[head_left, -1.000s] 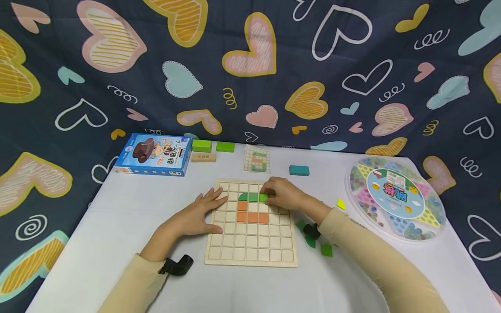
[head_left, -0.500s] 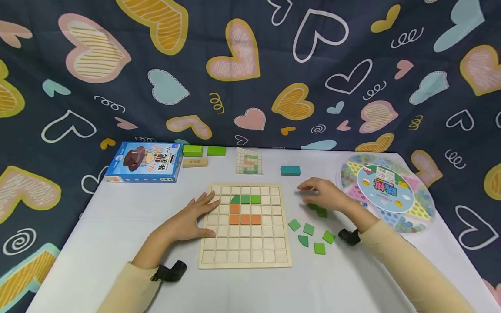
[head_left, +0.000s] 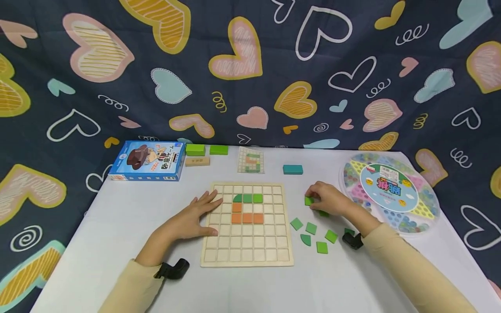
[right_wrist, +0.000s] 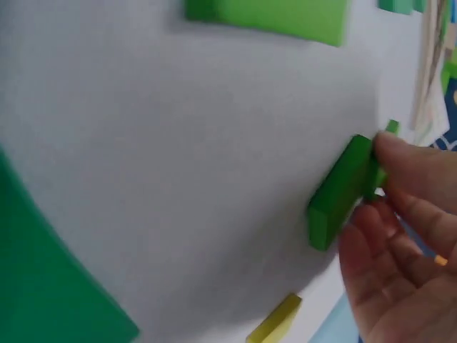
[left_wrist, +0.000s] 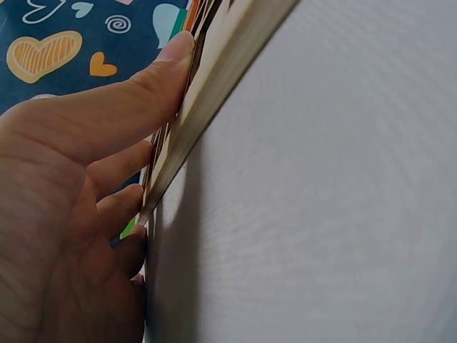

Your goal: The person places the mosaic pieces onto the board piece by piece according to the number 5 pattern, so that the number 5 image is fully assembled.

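My left hand (head_left: 191,221) rests on the left edge of a wooden grid board (head_left: 246,254), fingers spread. In the left wrist view the thumb (left_wrist: 121,107) lies across the board's rim. On the board sit several green tiles (head_left: 247,198) in a row, with orange tiles (head_left: 247,218) below. Right of the board, my right hand (head_left: 328,200) pinches a green square tile (head_left: 308,201) between thumb and fingertips. Another green square tile (right_wrist: 339,193) lies right beside it on the table, partly under the hand in the head view.
Several loose green tiles (head_left: 311,228) lie between board and right forearm. A pattern card (head_left: 251,160), teal block (head_left: 292,169), green blocks (head_left: 195,150), wooden block (head_left: 197,161) and blue game box (head_left: 148,161) stand at the back. A round marble game (head_left: 389,191) lies far right.
My right hand has left a light green tile on the board, moved right to the loose tiles and now pinches another. The left hand stays on the board's edge.
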Tool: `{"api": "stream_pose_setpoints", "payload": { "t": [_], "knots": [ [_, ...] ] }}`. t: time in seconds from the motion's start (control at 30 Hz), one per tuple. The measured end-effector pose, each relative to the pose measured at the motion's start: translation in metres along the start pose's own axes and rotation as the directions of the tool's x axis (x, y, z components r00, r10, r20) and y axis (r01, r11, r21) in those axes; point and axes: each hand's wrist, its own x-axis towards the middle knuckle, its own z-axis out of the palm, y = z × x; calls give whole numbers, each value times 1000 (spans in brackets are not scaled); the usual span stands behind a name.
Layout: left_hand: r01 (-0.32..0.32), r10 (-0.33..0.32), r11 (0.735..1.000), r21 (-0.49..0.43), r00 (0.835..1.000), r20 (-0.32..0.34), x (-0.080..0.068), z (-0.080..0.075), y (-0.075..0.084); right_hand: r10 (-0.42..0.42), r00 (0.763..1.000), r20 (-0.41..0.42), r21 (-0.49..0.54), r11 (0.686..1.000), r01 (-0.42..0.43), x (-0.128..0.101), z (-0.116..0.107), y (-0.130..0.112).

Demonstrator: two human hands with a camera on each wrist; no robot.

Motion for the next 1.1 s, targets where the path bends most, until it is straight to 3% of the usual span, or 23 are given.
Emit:
{"api": "stream_pose_setpoints", "payload": {
  "t": [0.17, 0.33, 0.5, 0.67, 0.93, 1.1],
  "knots": [
    [6, -6, 1000, 11, 1000, 2, 1, 1, -1, -50, 998, -47, -31, 998, 49, 7, 5, -14],
    [1, -1, 1000, 6, 1000, 3, 3, 4, -2, -98, 995, -15, -45, 994, 97, 15, 2, -33],
    [4, -5, 1000, 12, 1000, 8, 4, 4, -1, -69, 996, 65, 14, 998, 68, -1, -3, -19],
    [5, -5, 1000, 13, 1000, -15, 1, 0, -1, -157, 983, 98, 38, 987, 154, -7, 4, -8],
    [0, 0, 1000, 8, 1000, -14, 0, 0, -2, -226, 972, -64, 48, 972, 230, 26, 12, -46],
    [6, -6, 1000, 18, 1000, 3, 1, 1, -1, -258, 965, -39, 2, 966, 258, 51, 24, -69]
  ]
}}
